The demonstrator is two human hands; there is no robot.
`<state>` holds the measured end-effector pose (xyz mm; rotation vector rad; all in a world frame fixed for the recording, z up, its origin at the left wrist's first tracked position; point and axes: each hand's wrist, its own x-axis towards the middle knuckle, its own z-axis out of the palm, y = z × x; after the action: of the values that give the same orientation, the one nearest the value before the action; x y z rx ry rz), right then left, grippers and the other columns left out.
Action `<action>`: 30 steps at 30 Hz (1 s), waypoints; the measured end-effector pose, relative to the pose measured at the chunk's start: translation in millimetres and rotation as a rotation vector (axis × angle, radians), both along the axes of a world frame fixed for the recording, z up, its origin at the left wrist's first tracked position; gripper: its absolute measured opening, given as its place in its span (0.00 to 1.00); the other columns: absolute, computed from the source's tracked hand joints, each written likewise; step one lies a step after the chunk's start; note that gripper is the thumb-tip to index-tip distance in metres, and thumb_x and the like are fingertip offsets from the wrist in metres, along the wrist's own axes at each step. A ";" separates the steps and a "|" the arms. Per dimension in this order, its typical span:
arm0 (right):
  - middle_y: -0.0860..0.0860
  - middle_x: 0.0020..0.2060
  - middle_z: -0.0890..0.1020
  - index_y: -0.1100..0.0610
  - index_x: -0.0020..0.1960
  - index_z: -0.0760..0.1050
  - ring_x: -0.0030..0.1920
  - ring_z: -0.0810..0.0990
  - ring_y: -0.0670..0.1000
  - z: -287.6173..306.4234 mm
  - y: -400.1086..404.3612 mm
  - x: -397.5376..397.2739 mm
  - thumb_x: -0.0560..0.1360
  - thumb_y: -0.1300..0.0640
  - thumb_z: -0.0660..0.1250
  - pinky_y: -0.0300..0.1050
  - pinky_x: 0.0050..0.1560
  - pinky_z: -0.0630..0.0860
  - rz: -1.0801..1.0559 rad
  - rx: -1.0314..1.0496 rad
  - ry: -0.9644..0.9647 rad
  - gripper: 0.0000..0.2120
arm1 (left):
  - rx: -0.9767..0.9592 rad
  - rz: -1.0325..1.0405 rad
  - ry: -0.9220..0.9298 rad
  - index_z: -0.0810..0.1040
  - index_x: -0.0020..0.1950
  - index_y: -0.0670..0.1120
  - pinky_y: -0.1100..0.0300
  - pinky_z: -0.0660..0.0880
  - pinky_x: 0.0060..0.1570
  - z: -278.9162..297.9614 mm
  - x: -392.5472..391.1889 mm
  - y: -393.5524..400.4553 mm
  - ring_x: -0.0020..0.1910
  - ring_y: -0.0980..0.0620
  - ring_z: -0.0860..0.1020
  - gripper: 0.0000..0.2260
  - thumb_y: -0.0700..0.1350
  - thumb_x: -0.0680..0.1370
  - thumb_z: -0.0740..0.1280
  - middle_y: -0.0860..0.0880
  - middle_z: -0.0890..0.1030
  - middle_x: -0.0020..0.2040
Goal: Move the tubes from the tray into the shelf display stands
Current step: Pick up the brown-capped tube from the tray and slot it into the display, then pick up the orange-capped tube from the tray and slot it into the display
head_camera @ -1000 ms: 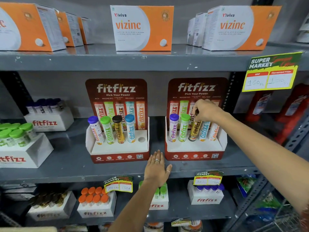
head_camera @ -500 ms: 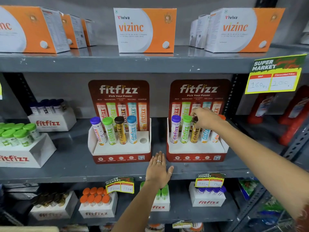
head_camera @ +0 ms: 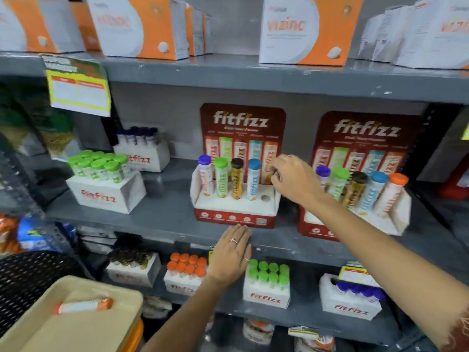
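Note:
A beige tray (head_camera: 83, 331) at the bottom left holds one orange-capped tube (head_camera: 83, 306) lying flat. Two red Fitfizz display stands sit on the middle shelf. The left stand (head_camera: 234, 217) carries several upright tubes and has one bare hole (head_camera: 265, 198) at its right end. The right stand (head_camera: 355, 224) is full, with an orange-capped tube (head_camera: 392, 194) at its right end. My right hand (head_camera: 294, 180) hovers between the two stands with fingers curled and nothing visible in it. My left hand (head_camera: 232, 252) lies flat on the shelf's front edge below the left stand.
White Fitfizz cartons of green-capped (head_camera: 101, 179) and purple-capped tubes (head_camera: 142, 148) stand left on the same shelf. More cartons (head_camera: 266, 283) fill the shelf below. Orange Vizinc boxes (head_camera: 302, 29) line the top shelf. A black mesh basket (head_camera: 28, 280) sits beside the tray.
My right hand has left the right stand's tubes and moved left toward the left stand. The view swung left and down, bringing the tray into sight. My left hand stays on the shelf edge.

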<state>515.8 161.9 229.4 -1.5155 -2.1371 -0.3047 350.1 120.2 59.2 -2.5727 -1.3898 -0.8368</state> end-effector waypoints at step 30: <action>0.60 0.57 0.77 0.60 0.60 0.73 0.59 0.74 0.60 -264.1 -5.4 -419.7 0.76 0.57 0.60 0.54 0.55 0.73 0.549 -0.735 -0.206 0.14 | -1.037 1.003 -0.017 0.40 0.75 0.40 0.44 0.44 0.73 -217.4 -382.3 -104.2 0.76 0.45 0.42 0.41 0.62 0.77 0.58 0.44 0.41 0.78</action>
<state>96.0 156.4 -34.6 -1.1663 -2.9048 0.6020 -32.2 16.0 -158.3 -1.6682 -3.2201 0.1003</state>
